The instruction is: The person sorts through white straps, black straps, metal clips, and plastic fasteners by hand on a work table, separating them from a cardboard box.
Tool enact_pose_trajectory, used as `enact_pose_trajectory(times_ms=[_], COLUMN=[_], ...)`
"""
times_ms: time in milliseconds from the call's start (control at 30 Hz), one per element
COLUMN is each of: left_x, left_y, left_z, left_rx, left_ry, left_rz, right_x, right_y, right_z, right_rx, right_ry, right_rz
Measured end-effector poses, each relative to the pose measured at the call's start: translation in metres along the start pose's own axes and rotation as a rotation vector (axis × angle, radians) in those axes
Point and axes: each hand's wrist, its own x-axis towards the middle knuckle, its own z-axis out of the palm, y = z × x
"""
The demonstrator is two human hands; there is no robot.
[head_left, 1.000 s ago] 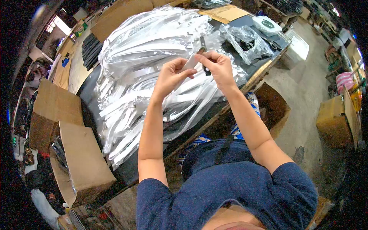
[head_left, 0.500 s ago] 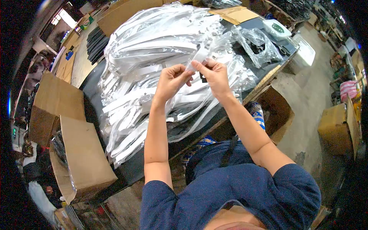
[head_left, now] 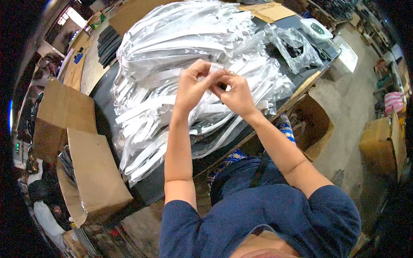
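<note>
My left hand [head_left: 192, 86] and my right hand [head_left: 235, 93] meet above the pile, thumbs and fingertips pinched together. Between them is the end of a white strap in clear plastic [head_left: 216, 67]; most of it is hidden by my fingers. Below and around both hands spreads a large heap of white straps in clear plastic sleeves [head_left: 172, 49], fanned across the dark tabletop [head_left: 102, 92].
Open cardboard boxes stand at the left [head_left: 97, 172] and under the table's right edge [head_left: 318, 124]. At the back right lie a crumpled clear plastic bag [head_left: 297, 49], a white scale [head_left: 316, 29] and a flat cardboard piece [head_left: 269, 11]. Black strips [head_left: 107, 46] are stacked at the back left.
My fingertips have drawn closer together, the right hand shifting slightly left and curling in. The white strap end stretched between them is now mostly covered. The view has shifted a little.
</note>
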Motion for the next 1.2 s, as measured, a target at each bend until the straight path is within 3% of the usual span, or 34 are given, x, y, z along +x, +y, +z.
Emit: enact_pose_trajectory(times_ms=[67, 100, 267, 467, 667, 767, 933, 1133, 1200], left_x=[-0.002, -0.002, -0.002, -0.002, -0.002, -0.002, -0.005, -0.006, -0.005], left_y=[0.005, 0.009, 0.012, 0.003, -0.009, -0.01, -0.002, 0.001, 0.009], left_z=[0.003, 0.003, 0.008, 0.0, -0.006, -0.011, -0.01, 0.005, 0.004], left_rx=[-0.283, -0.384, -0.37, -0.334, -0.197, -0.116, -0.235, -0.327, -0.391], left_ry=[-0.04, -0.036, 0.06, -0.069, -0.109, -0.055, -0.161, -0.19, -0.195], left_rz=[-0.147, -0.17, -0.108, -0.145, 0.009, 0.012, -0.111, -0.142, -0.061], right_x=[0.0, -0.003, -0.012, -0.01, -0.008, -0.007, 0.014, 0.035, 0.036], right_y=[-0.011, 0.005, -0.003, -0.003, 0.003, 0.004, -0.004, 0.002, -0.001], right_z=[-0.001, 0.002, -0.001, 0.005, 0.002, -0.01, -0.046, -0.045, -0.044], right_rx=[0.07, 0.1, 0.184, 0.178, 0.046, 0.002, 0.511, 0.404, 0.44], right_ry=[0.003, 0.021, -0.092, 0.042, 0.078, -0.071, 0.045, 0.072, 0.095], right_rz=[0.182, 0.136, 0.261, 0.198, 0.095, 0.138, 0.467, 0.358, 0.358])
